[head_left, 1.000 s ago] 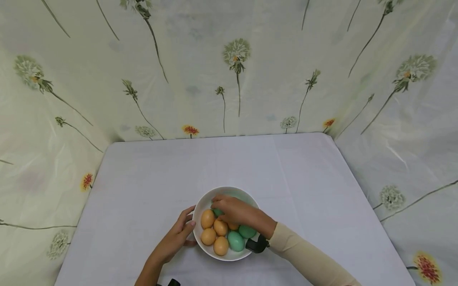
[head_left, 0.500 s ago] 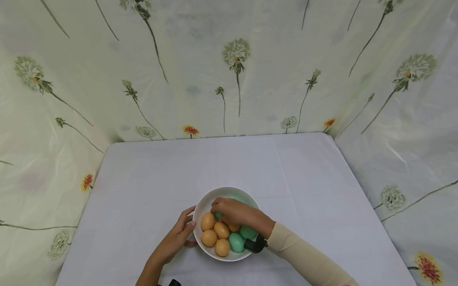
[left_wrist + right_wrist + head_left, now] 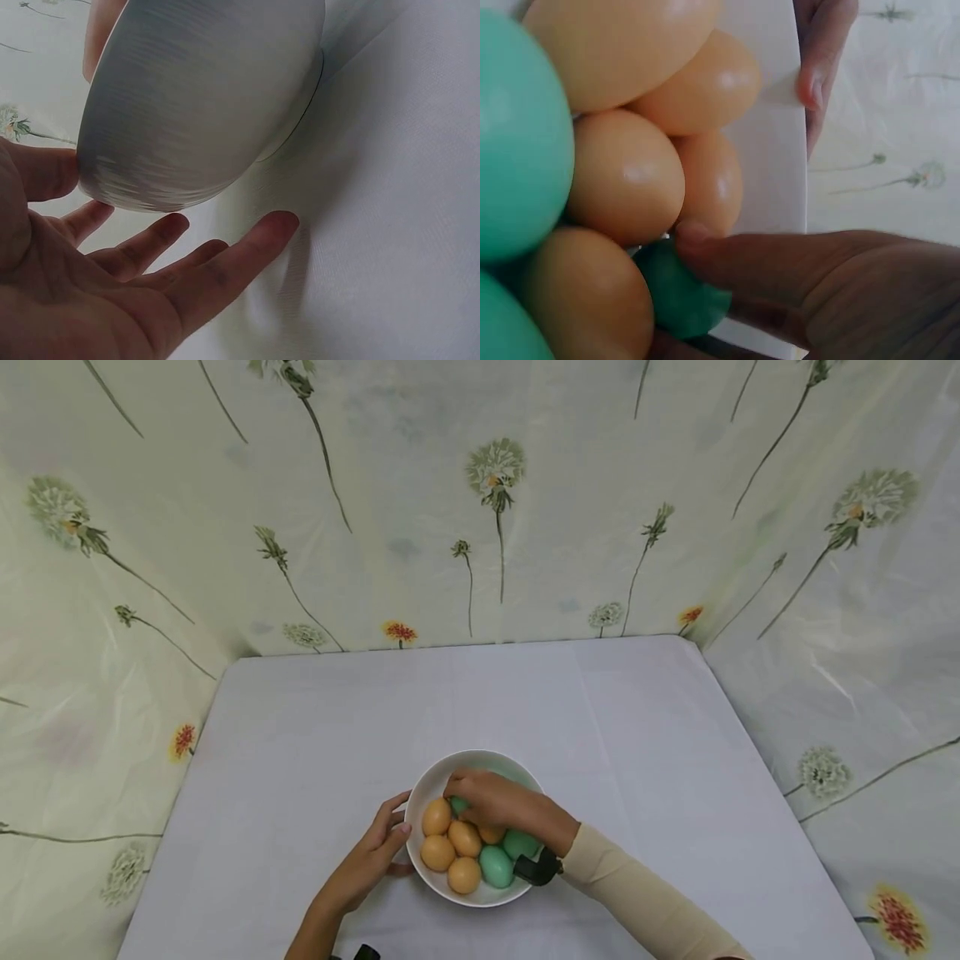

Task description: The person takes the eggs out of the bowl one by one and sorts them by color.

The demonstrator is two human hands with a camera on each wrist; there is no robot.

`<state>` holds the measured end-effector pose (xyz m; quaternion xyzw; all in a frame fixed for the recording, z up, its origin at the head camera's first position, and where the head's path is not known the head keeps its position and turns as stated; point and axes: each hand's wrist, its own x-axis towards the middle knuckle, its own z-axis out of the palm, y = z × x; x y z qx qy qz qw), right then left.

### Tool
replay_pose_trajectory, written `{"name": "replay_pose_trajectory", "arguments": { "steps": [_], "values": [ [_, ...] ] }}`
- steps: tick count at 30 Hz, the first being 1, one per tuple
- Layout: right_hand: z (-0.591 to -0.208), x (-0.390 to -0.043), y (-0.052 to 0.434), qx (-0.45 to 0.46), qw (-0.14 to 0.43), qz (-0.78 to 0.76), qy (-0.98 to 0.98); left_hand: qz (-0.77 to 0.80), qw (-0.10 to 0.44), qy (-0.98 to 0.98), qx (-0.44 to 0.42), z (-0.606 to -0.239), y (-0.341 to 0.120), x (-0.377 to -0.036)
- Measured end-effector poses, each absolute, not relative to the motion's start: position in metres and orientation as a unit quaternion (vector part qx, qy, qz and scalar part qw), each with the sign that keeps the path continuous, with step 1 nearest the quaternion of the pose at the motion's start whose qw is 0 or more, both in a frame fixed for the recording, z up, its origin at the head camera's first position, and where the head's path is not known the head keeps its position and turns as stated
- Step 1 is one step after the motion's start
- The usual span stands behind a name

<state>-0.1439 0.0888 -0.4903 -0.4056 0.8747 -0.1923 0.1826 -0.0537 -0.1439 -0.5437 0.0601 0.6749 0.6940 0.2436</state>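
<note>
A white bowl (image 3: 425,791) holds several orange eggs (image 3: 437,853) and green eggs (image 3: 496,867). From above, my right hand (image 3: 491,802) reaches into its far side and pinches a dark green egg (image 3: 676,289). The thumb lies over that egg in the right wrist view, with the other fingers mostly hidden behind it. At the bowl's left, my left hand (image 3: 369,853) steadies the outside, its thumb (image 3: 52,172) at the rim. Its fingers spread out fairly straight under the bowl's curved wall in the left wrist view, some of them apart from it.
The bowl stands near the front of a table (image 3: 337,718) under a pale cloth. A curtain (image 3: 562,527) printed with dandelions encloses the back and both sides. A black device (image 3: 537,867) on my right wrist overlaps the bowl's near right rim.
My right hand dips slightly into the bowl and rises a little again, staying at the same green egg. The eggs shift slightly. The left hand keeps its place at the bowl.
</note>
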Motion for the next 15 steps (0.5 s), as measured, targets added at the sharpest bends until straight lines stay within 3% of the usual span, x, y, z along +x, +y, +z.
{"name": "replay_pose_trajectory", "arguments": {
  "steps": [4, 15],
  "values": [
    [-0.486, -0.145, 0.093, -0.421, 0.16, -0.2, 0.87, 0.69, 0.243, 0.679, 0.057, -0.543, -0.144, -0.054],
    [-0.469, -0.146, 0.107, -0.389, 0.173, -0.24, 0.873, 0.688, 0.234, 0.685, 0.055, -0.546, -0.144, -0.054]
  ]
}}
